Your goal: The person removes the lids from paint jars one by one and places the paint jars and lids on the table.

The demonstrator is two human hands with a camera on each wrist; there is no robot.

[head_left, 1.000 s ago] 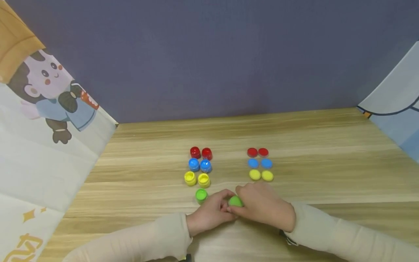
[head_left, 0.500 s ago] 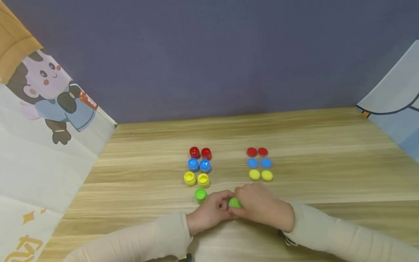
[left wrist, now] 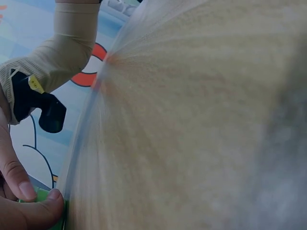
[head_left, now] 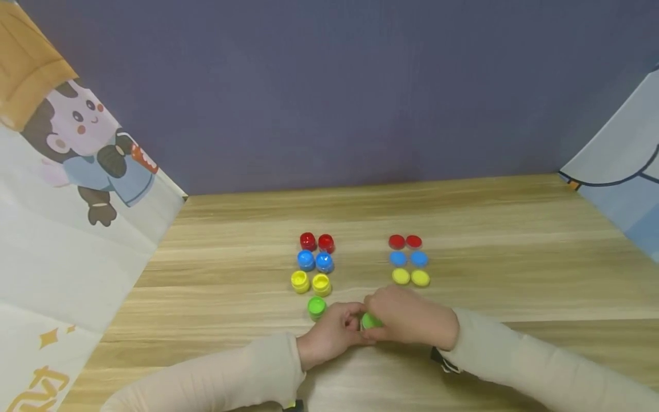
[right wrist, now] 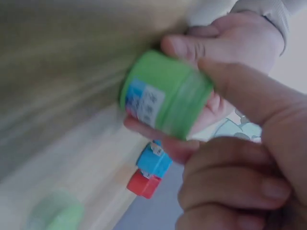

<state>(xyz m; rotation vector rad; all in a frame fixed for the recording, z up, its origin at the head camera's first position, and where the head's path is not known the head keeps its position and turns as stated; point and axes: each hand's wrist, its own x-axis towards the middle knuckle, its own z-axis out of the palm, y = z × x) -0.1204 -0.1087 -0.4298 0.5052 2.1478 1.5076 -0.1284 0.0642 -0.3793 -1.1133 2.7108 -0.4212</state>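
Observation:
My left hand (head_left: 337,329) holds a small green paint jar (right wrist: 148,84) with a printed label, its thumb and fingers around the sides. From the other side my right hand (head_left: 412,317) grips the lid (right wrist: 194,108) with thumb and forefinger, its other fingers curled. The lid sits on the jar, which is tilted in the right wrist view. Beside the left hand stands an open green jar (head_left: 316,308). In the left wrist view a bit of green jar (left wrist: 42,195) shows between the fingertips; the rest is hidden.
Behind the green jar stand open yellow (head_left: 300,281), blue (head_left: 306,260) and red (head_left: 308,241) jars in pairs. To the right lie paired red (head_left: 397,242), blue (head_left: 398,259) and yellow (head_left: 401,276) lids. A blurred green shape (right wrist: 60,213) lies on the wooden table (head_left: 489,246).
My right hand has turned slightly and moved a little left over the green jar. The left hand keeps its hold. The head view has shifted slightly; the other jars and lids stay put.

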